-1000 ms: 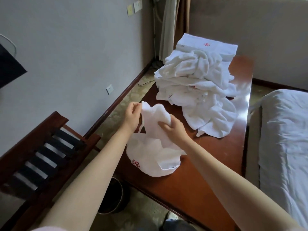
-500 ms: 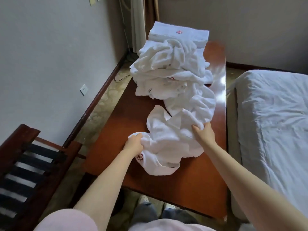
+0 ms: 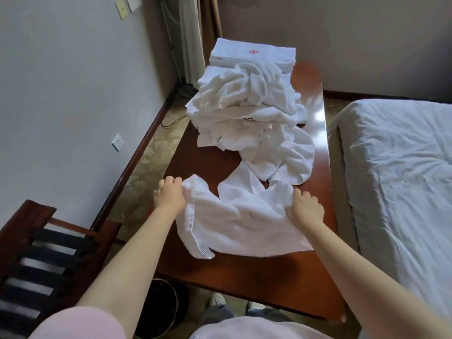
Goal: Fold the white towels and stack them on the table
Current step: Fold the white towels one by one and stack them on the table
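A crumpled white towel (image 3: 234,223) lies spread on the near part of the reddish wooden table (image 3: 244,277). My left hand (image 3: 168,194) grips its left edge with curled fingers. My right hand (image 3: 305,209) grips its right edge. Behind it sits a heap of unfolded white towels (image 3: 247,113), one of them trailing toward me (image 3: 288,160). At the far end of the table stands a stack of folded white towels (image 3: 254,55) with a red logo on top.
A bed with a pale sheet (image 3: 396,172) runs close along the table's right side. A dark wooden slatted rack (image 3: 41,260) stands at the lower left. A dark bin (image 3: 163,304) sits under the table's near edge. The wall is on the left.
The towel came down from the air onto the table. My hands moved apart to its two ends, and the towel now lies wider and flatter.
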`<state>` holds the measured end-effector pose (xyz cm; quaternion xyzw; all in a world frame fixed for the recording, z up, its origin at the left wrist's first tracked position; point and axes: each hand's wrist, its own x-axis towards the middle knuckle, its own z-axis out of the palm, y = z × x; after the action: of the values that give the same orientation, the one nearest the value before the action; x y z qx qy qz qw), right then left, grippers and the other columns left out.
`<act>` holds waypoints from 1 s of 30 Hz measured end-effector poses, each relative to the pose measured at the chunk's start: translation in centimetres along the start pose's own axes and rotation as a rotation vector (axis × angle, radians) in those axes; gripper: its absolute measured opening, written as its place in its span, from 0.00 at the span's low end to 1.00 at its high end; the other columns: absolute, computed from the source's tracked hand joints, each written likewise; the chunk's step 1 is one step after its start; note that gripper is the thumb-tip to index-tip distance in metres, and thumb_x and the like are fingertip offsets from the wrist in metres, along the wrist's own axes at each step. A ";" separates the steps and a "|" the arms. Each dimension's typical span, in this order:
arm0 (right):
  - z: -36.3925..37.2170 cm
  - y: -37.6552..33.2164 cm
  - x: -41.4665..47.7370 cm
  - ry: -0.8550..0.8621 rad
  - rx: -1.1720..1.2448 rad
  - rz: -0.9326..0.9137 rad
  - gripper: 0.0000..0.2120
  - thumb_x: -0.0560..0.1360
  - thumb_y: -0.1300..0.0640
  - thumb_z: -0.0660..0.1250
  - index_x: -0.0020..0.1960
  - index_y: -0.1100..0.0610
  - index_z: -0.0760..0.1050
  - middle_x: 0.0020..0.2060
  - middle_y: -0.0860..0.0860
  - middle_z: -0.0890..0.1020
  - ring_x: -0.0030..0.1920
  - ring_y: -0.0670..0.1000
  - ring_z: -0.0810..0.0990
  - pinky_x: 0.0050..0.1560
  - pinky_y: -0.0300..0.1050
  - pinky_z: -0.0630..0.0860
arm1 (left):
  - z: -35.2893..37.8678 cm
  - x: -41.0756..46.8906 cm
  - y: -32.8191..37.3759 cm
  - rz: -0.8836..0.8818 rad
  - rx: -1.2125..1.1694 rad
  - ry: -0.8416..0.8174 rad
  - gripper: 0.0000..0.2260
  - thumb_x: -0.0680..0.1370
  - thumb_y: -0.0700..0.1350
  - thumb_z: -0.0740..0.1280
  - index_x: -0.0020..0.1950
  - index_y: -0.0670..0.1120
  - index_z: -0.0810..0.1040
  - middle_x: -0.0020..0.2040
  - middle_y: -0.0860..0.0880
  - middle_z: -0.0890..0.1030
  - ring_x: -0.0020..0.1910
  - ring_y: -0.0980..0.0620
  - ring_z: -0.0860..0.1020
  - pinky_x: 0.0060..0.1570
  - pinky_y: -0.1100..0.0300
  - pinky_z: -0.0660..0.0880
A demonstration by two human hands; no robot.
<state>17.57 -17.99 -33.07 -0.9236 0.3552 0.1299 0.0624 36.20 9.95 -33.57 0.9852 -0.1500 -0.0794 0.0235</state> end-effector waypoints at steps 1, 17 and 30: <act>0.6 0.0 -0.1 0.048 -0.056 -0.051 0.23 0.78 0.46 0.62 0.68 0.54 0.63 0.60 0.54 0.73 0.58 0.57 0.72 0.50 0.48 0.70 | 0.7 -0.3 0.1 -0.035 -0.100 -0.046 0.22 0.77 0.43 0.62 0.71 0.46 0.64 0.70 0.43 0.65 0.68 0.42 0.65 0.61 0.49 0.68; 6.2 -4.7 -0.1 -0.406 -0.107 -0.422 0.47 0.69 0.34 0.68 0.77 0.41 0.44 0.71 0.54 0.65 0.62 0.57 0.74 0.55 0.50 0.74 | 5.4 -3.8 -1.0 -0.141 -0.298 -0.230 0.21 0.80 0.43 0.58 0.73 0.46 0.61 0.65 0.42 0.71 0.58 0.42 0.74 0.49 0.53 0.73; 5.6 -8.8 1.1 -0.357 0.139 -0.280 0.22 0.81 0.42 0.49 0.70 0.50 0.64 0.70 0.53 0.65 0.69 0.58 0.62 0.62 0.55 0.65 | 2.1 -2.7 -6.9 -0.203 -0.172 -0.199 0.18 0.78 0.53 0.61 0.65 0.46 0.69 0.63 0.42 0.68 0.56 0.44 0.70 0.50 0.53 0.70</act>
<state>23.16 -11.06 -38.55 -0.9197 0.2153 0.2563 0.2052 35.30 17.26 -35.73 0.9769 -0.0440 -0.1912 0.0847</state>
